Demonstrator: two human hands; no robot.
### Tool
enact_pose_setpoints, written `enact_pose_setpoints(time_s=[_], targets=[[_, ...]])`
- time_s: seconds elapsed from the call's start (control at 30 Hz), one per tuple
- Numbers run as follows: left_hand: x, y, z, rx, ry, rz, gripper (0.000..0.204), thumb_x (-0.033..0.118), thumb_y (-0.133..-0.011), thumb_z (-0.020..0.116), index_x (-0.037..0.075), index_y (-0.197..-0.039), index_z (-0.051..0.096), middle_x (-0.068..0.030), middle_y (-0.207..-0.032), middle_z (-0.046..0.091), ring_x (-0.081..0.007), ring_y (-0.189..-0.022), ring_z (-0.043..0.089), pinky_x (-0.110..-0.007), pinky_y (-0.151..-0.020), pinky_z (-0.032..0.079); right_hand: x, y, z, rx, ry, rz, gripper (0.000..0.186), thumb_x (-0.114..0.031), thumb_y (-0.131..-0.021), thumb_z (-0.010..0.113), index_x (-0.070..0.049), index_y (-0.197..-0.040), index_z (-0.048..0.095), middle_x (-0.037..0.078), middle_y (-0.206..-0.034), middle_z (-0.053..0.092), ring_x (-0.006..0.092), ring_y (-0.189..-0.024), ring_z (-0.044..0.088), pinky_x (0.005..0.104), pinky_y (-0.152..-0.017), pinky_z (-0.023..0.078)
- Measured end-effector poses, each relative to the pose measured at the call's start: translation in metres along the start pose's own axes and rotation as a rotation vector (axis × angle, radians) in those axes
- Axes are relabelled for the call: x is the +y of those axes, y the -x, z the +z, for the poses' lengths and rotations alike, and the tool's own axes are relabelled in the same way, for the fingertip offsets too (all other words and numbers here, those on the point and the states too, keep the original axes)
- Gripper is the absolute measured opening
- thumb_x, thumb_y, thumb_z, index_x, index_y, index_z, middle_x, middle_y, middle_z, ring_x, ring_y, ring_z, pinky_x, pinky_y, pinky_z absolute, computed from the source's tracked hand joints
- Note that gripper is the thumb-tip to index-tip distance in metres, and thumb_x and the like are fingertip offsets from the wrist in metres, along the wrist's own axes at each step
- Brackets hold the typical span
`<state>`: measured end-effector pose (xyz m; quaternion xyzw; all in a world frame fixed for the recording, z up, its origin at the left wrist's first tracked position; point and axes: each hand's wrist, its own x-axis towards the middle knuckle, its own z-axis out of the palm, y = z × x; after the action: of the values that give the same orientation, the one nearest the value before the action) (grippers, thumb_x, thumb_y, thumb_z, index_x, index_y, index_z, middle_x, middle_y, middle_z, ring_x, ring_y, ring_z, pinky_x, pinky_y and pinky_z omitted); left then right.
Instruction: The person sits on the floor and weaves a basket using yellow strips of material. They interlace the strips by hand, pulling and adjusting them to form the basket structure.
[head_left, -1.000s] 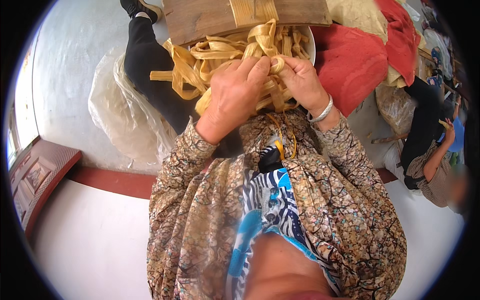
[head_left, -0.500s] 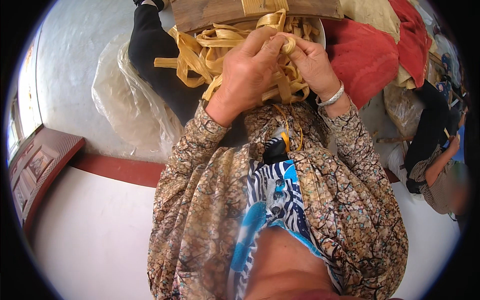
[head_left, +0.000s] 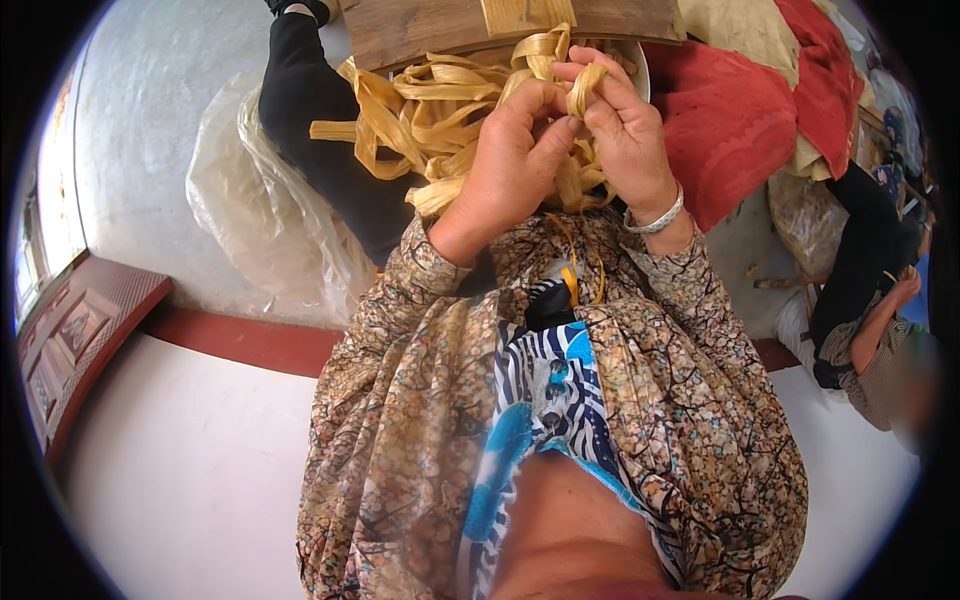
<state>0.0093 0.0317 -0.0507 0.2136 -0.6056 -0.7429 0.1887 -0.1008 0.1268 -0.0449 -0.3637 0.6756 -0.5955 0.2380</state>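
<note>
My left hand (head_left: 506,158) and my right hand (head_left: 632,138) work close together over a loose heap of flat, pale yellow strips (head_left: 438,112). Between the fingers of my right hand a yellow strip (head_left: 586,90) bends into a small loop. My left thumb and forefinger are pinched near the base of that loop, and the part of the strip there is hidden. Another length of strip (head_left: 541,48) curls up behind my left fingers. I cannot tell whether it belongs to the same piece.
A wooden board (head_left: 420,32) lies beyond the heap, and the rim of a white basin (head_left: 642,78) shows at its right. Red cloth (head_left: 720,125) spreads to the right. A clear plastic sheet (head_left: 250,200) lies on the left. Another person (head_left: 865,345) sits at far right.
My hands have moved slightly apart and down. The strip in my right fingers now stands up as a more open loop, and my left fingers have slid lower.
</note>
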Motion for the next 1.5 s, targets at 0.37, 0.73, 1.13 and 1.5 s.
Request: enact_pose_setpoints(time_s=[0.37,0.73,1.13,1.5], targets=[[-0.008,-0.009,-0.010,-0.206,0.558,-0.515,0.010,0.010,-0.094,0.059,0.001,-0.094,0.065,0.0032,-0.085,0.056,-0.0042,-0.059,0.045,-0.020,-0.052,0.037,-0.010,-0.020,-0.007,0.000,0.436,-0.272,0.017,-0.010,-0.087,0.066,-0.006,-0.102,0.070,0.009,-0.104,0.064,0.0237,-0.092,0.064,0.0284,-0.083,0.049],[-0.010,-0.010,-0.016,0.059,-0.846,0.684,0.033,0.004,-0.068,0.069,0.006,-0.101,0.068,-0.0089,-0.094,0.056,-0.0262,-0.071,0.063,-0.036,-0.058,0.051,0.000,0.007,-0.026,-0.307,0.152,0.340,0.016,-0.018,-0.095,0.058,-0.003,-0.093,0.065,0.002,-0.088,0.067,0.0163,-0.078,0.063,0.0285,-0.068,0.047],[0.026,-0.010,-0.020,-0.155,-0.753,0.434,0.036,0.013,-0.083,0.064,0.003,-0.117,0.059,-0.0151,-0.092,0.062,-0.0325,-0.075,0.062,-0.040,-0.062,0.051,-0.002,0.007,0.000,-0.038,-0.476,0.423,0.020,0.004,-0.091,0.049,0.005,-0.105,0.064,0.007,-0.116,0.060,0.0160,-0.103,0.059,0.0256,-0.090,0.047],[0.008,-0.002,-0.008,-0.143,0.190,-0.248,0.034,0.029,-0.103,0.045,0.000,-0.097,0.061,0.0056,-0.068,0.043,-0.0064,-0.057,0.038,-0.022,-0.052,0.037,0.002,-0.015,-0.006,0.179,-0.028,-0.059,0.009,0.002,-0.086,0.061,0.004,-0.091,0.069,0.008,-0.113,0.056,0.0131,-0.092,0.055,0.0241,-0.080,0.046]])
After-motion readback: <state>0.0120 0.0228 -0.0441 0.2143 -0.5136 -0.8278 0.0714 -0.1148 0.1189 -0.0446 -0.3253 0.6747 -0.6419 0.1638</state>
